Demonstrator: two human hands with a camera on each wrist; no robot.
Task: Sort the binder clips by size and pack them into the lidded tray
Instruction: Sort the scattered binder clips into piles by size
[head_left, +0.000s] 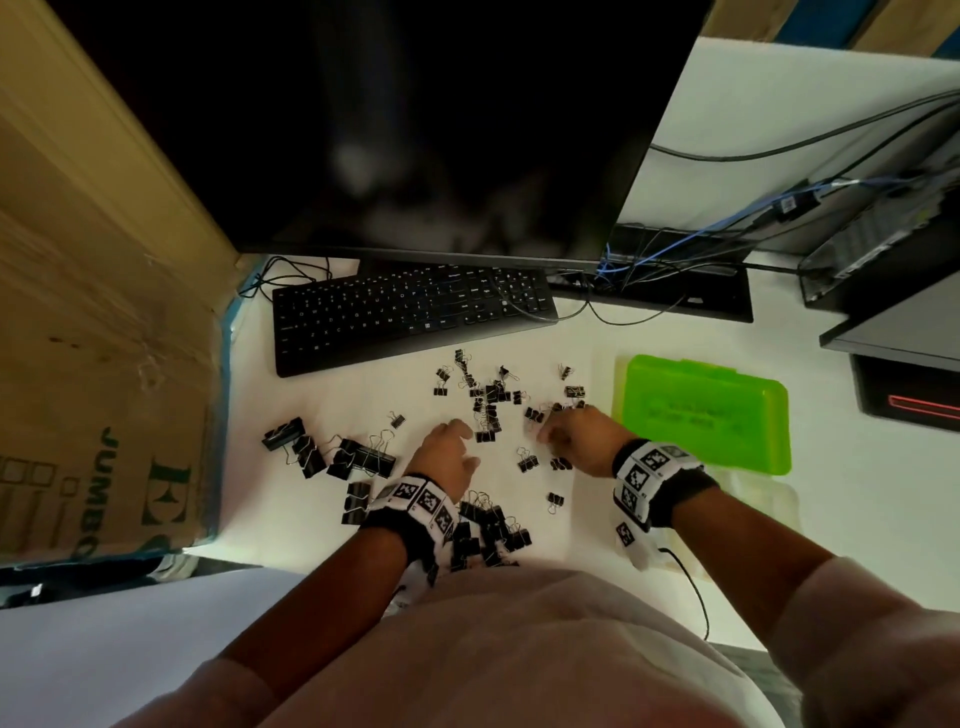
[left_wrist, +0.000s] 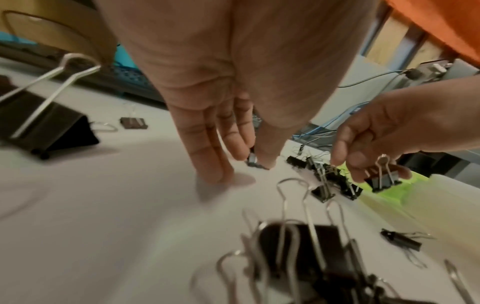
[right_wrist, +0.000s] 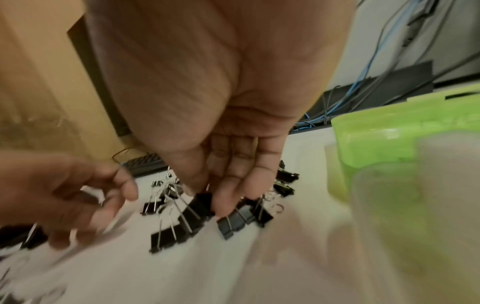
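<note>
Binder clips (head_left: 488, 400), black with wire handles, lie scattered across the middle of the white worktop (head_left: 597, 332) in the head view, small ones loose toward the centre. A row of large clips (head_left: 332, 452) sits at centre left, and a heap of medium clips (head_left: 488, 530) lies just below the left wrist.

The left hand (head_left: 447, 452) reaches down at the centre of the frame; in its wrist view thumb and forefinger pinch a small clip (left_wrist: 253, 161) against the worktop, while the other fingers (left_wrist: 210, 162) point straight down with their tips on the surface.

The right hand (head_left: 576, 439) is just right of it. Seen from the left wrist view, its fingers are curled round a small clip held (left_wrist: 384, 181) off the worktop, handle up.

The lidded tray (head_left: 706, 410), bright green with its lid down, lies on the worktop at centre right, close beside the right hand. A black keyboard (head_left: 410, 312) lies above the clips, under a dark monitor (head_left: 415, 124). A cardboard box (head_left: 98, 338) fills the left edge.
</note>
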